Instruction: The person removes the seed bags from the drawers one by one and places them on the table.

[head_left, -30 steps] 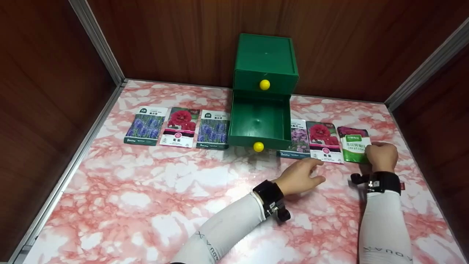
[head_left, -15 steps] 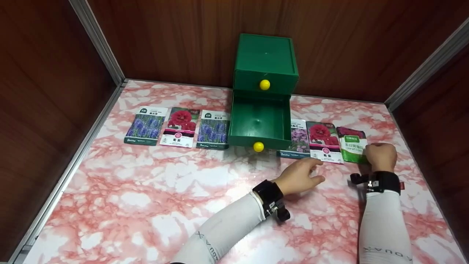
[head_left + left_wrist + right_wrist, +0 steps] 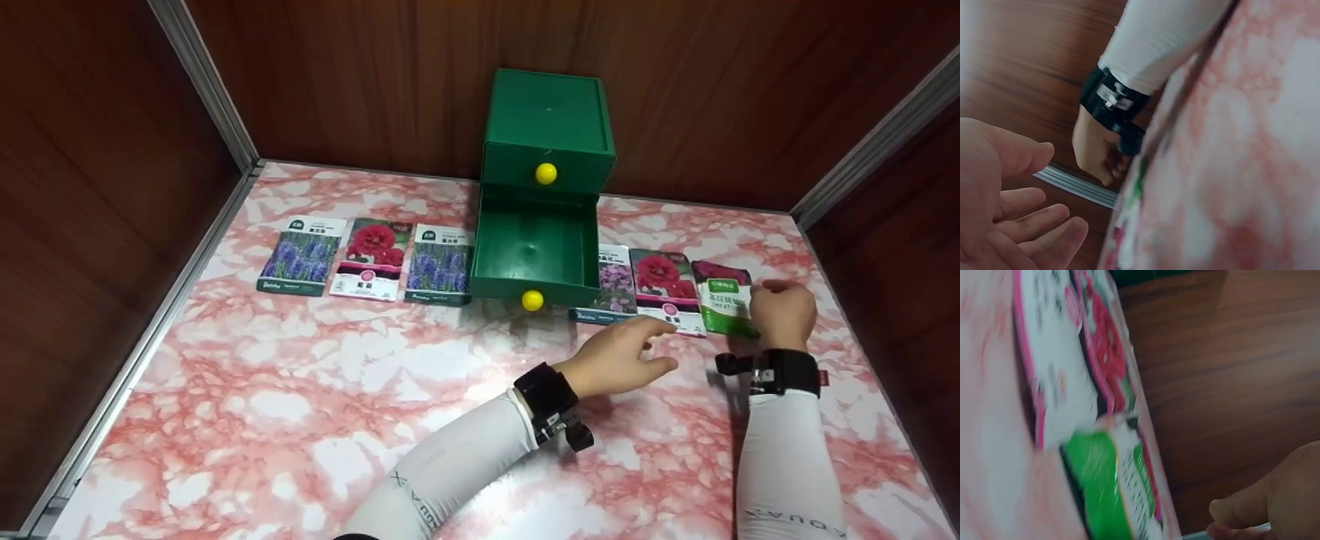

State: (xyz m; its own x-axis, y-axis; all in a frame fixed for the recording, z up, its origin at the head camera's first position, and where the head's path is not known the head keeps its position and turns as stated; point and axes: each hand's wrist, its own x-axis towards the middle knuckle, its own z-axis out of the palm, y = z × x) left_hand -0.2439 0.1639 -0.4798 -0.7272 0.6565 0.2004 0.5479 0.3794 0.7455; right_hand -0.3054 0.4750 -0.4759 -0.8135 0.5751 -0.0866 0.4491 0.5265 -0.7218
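Note:
My right hand (image 3: 784, 315) is beside the right edge of a green-and-white seed packet (image 3: 726, 304) lying on the table. In the right wrist view, the thumb (image 3: 1241, 506) and a finger stand apart from that packet and hold nothing; the left wrist view shows this hand's fingers loosely curled. My left hand (image 3: 619, 356) hovers near the lower edge of a red-flower seed packet (image 3: 661, 277), its fingers relaxed with nothing between them. A purple-flower seed packet (image 3: 615, 289) lies left of that one, partly hidden by the drawer.
A green drawer cabinet (image 3: 551, 112) with yellow knobs stands at the back; its lower drawer (image 3: 534, 251) is pulled out. Left of it lie two lavender packets and a red-flower packet (image 3: 371, 255). Brown wood panels (image 3: 375, 90) enclose the marbled table (image 3: 300, 420).
The green-and-white packet shifted slightly left from beside my right hand. The right hand has since risen a little away from it. My left hand has moved slightly right.

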